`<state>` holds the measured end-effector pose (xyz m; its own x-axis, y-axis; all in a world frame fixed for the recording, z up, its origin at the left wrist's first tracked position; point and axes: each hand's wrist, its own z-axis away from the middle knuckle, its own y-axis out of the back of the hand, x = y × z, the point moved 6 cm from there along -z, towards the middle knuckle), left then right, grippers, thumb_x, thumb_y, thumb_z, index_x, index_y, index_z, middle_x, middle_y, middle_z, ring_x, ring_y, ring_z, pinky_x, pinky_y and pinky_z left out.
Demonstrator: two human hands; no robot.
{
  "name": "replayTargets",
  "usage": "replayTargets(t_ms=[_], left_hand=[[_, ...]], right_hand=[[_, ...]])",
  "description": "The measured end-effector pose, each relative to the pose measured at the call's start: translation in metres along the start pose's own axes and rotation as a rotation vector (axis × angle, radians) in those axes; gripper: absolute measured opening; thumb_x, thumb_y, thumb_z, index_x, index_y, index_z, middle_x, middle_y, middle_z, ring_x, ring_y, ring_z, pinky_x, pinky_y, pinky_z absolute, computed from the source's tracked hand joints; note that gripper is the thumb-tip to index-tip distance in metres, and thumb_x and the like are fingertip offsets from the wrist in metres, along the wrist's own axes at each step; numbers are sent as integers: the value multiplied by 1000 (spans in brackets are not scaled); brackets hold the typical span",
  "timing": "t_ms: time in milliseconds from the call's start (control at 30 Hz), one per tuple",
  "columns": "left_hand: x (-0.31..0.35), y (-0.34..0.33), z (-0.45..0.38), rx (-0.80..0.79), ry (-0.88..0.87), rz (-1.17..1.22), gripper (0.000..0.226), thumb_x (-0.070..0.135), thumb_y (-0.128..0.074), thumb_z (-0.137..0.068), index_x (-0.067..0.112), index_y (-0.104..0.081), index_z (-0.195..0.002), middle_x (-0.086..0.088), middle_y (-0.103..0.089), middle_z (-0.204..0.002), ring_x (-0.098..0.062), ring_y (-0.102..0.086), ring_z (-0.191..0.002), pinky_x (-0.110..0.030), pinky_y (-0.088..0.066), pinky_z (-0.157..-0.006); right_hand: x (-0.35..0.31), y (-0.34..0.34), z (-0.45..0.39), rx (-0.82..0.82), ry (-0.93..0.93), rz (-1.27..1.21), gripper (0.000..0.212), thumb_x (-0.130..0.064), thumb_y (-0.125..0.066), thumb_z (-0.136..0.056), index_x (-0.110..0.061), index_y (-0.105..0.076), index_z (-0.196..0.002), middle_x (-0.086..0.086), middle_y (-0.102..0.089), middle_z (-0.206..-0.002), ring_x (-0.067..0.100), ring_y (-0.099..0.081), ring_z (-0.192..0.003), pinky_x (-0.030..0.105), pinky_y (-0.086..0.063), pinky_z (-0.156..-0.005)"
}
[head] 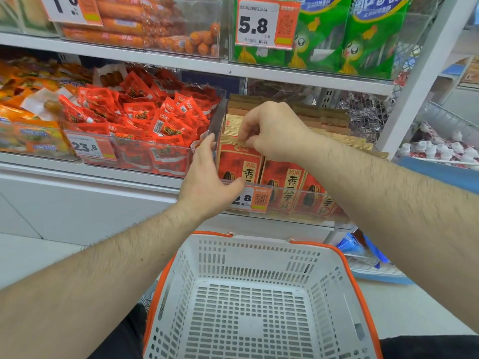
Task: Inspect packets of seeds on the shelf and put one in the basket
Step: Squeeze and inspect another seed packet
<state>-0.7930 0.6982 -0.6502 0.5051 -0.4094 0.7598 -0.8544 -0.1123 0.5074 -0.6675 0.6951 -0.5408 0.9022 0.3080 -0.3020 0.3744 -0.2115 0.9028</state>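
Red and brown packets of sunflower seeds (285, 177) stand in rows inside a clear bin (298, 206) on the middle shelf. My right hand (272, 130) reaches over the rows and pinches the top edge of the front-left packet (238, 161). My left hand (207, 182) rests against the bin's front-left corner, fingers up along its clear side wall and thumb across the front by the price tag. A white basket (259, 294) with an orange rim sits below the shelf, with nothing in it.
A clear bin of red snack packets (145, 120) stands left of the seeds. Orange sausages (134, 24) and green packs (363, 47) fill the shelf above. A wire rack with small bottles (440, 149) is at the right. Blue bags (363, 247) lie on a low rack.
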Motion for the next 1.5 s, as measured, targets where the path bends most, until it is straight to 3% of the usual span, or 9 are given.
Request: replayTargets(t_ms=[200,333,467,567,767,1000,1100,1300,1500], left_hand=[[4,-9,5,-13,-77,-107,108,41,-79,-70,17,-15,-154,-3,-27,-150,-6,-25,-136,-39,-35,-114],[10,-12,8,6,-109,-203,112,51,-69,-68,12,-8,-154,-7,-12,-157,-21,-14,-147,-47,-25,-120],[44,-18,16,121,-493,-560,100,51,-63,-69,7,-22,-149,-19,-21,-156,-38,-22,-146,-62,-19,-116],[62,-33,18,149,-625,-674,96,45,-65,-65,6,-32,-146,-21,-33,-153,-37,-26,-143,-61,-14,-115],[83,-42,-27,-100,-440,-889,100,67,-54,-71,15,-23,-151,-10,-22,-160,-29,-15,-149,-60,-2,-117],[85,-49,-84,-456,-204,-877,110,83,-59,-65,29,-20,-153,-1,-37,-154,-27,-34,-141,-59,-21,-113],[81,-49,-86,-459,-213,-830,100,84,-57,-67,34,-30,-149,5,-49,-144,-23,-47,-132,-50,-34,-104],[76,-46,-90,-469,-205,-797,83,82,-55,-72,38,-44,-142,8,-55,-137,-21,-50,-127,-48,-35,-103],[76,-50,-93,-509,-178,-775,81,82,-55,-71,38,-47,-139,6,-54,-135,-21,-49,-127,-50,-34,-102]], right_hand=[[4,0,-1,-10,-14,-34,17,-9,-70,-87,-25,-76,-85,-21,-56,-74,1,-54,-76,22,-46,-76],[12,-2,3,-4,-29,-50,19,-13,-67,-89,-28,-75,-97,-13,-65,-91,7,-60,-90,25,-51,-84],[27,0,17,13,-65,-43,31,-28,-63,-91,-28,-65,-123,-8,-65,-112,11,-58,-106,24,-44,-87],[48,14,22,62,-135,-23,30,-31,-56,-94,-23,-67,-121,-5,-66,-122,14,-58,-113,23,-40,-90],[98,20,-1,-79,-319,110,39,-36,-45,-99,-19,-58,-131,6,-60,-135,26,-55,-121,34,-44,-99],[112,-6,-53,-275,-317,211,53,-41,-40,-100,-9,-43,-143,15,-45,-149,33,-46,-132,42,-39,-108],[118,-9,-68,-307,-352,229,60,-42,-45,-98,-8,-37,-147,18,-39,-152,35,-42,-134,40,-37,-106],[129,-16,-91,-353,-400,150,79,-50,-61,-87,-13,-32,-151,13,-36,-155,31,-39,-138,42,-37,-110],[132,-21,-100,-436,-458,64,39,-42,-63,-85,-22,-56,-117,6,-54,-132,23,-52,-104,36,-40,-85]])
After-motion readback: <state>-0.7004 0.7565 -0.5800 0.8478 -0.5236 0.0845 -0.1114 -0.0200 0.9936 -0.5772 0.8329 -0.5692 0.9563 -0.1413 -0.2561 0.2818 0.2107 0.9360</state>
